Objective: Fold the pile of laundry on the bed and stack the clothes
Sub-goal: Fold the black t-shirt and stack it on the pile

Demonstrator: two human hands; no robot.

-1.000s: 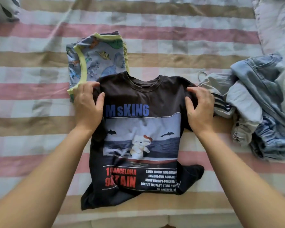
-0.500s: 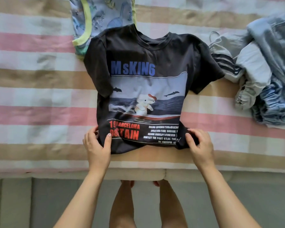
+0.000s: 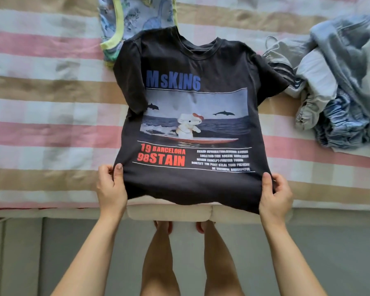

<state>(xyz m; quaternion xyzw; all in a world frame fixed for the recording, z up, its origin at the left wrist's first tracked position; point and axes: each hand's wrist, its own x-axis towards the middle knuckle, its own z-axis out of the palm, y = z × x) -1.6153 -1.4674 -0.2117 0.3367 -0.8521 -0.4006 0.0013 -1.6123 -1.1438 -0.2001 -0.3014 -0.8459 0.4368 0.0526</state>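
Finding one: the black T-shirt point(image 3: 190, 103) lies print-up at the centre of the striped bed point(image 3: 41, 103), collar at 12 o'clock, both short sleeves spread, hem at 6 o'clock hanging just over the bed edge. My left hand point(image 3: 110, 189) pinches the hem corner at 7 o'clock and my right hand point(image 3: 275, 195) pinches the corner at 5 o'clock; the fingers point(image 3: 104, 173) of both are clenched on the cloth, thumbs on top. The hem is lifted off the bed and drawn taut between the two grips. Finding two, progress: this shirt is laid flat but carries no fold yet. A dinosaur-print garment point(image 3: 137, 16) sits at 11 o'clock, its near edge tucked under the shirt's shoulder; it looks folded, though the frame cuts off its top. An unfolded heap point(image 3: 340, 92) of grey, striped and denim pieces lies at 3 o'clock, touching the sleeve there. I judge the task early, with one piece possibly done, one in hand and the heap outstanding. Finding three, containers: no basket or bin shows; the bed alone carries everything
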